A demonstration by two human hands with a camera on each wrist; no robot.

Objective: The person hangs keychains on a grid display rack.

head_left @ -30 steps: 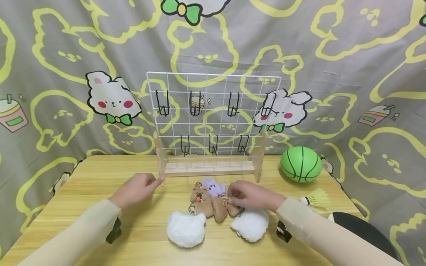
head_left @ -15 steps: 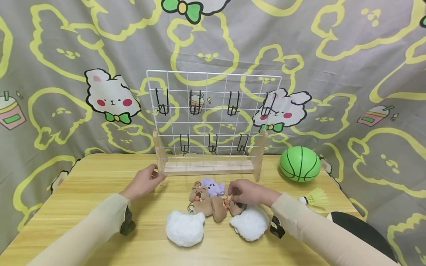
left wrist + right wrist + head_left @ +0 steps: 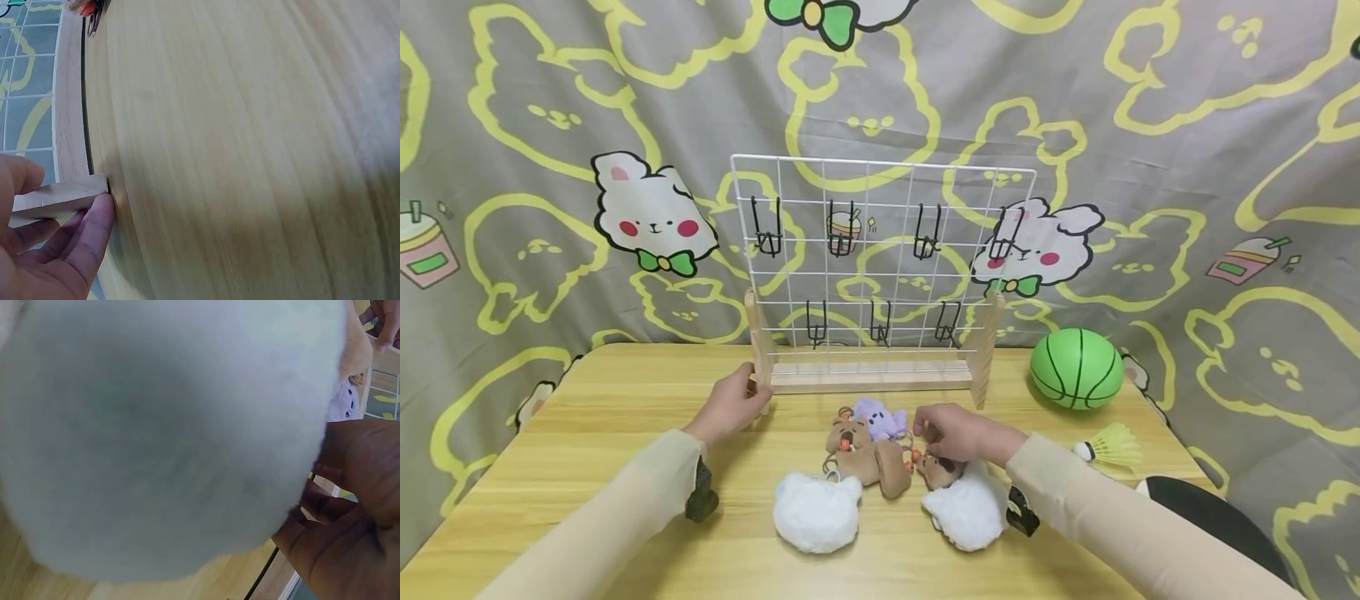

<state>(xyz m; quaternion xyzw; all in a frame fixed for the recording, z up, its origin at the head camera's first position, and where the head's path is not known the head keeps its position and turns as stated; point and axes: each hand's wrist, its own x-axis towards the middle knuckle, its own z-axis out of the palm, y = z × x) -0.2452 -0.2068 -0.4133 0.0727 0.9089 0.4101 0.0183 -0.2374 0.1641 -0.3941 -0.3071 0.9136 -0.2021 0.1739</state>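
My left hand [image 3: 730, 407] grips the left wooden foot [image 3: 69, 194] of a white wire grid rack [image 3: 867, 158], fingers and thumb on either side of the wood. My right hand [image 3: 962, 433] pinches at a small brown plush keychain [image 3: 938, 472] with curled fingers; the fingertips are partly hidden. Right beside it lies a white fluffy plush [image 3: 970, 512], which fills most of the right wrist view. More brown plush keychains [image 3: 893, 471] and a purple plush keychain [image 3: 883, 421] lie together in front of the rack. Another white plush [image 3: 817, 512] lies nearer, to the left.
Several black hooks [image 3: 927, 233] hang on the grid in two rows. At the right stand a green ball [image 3: 1077, 368] and a yellow shuttlecock [image 3: 1108, 447], with a black rounded object [image 3: 1217, 521] at the table's [image 3: 625, 383] right edge. A patterned curtain [image 3: 880, 83] hangs behind.
My left hand has moved up and right onto the rack's foot. Under my right hand the brown plush has turned so its face shows, and the right hand has shifted slightly.
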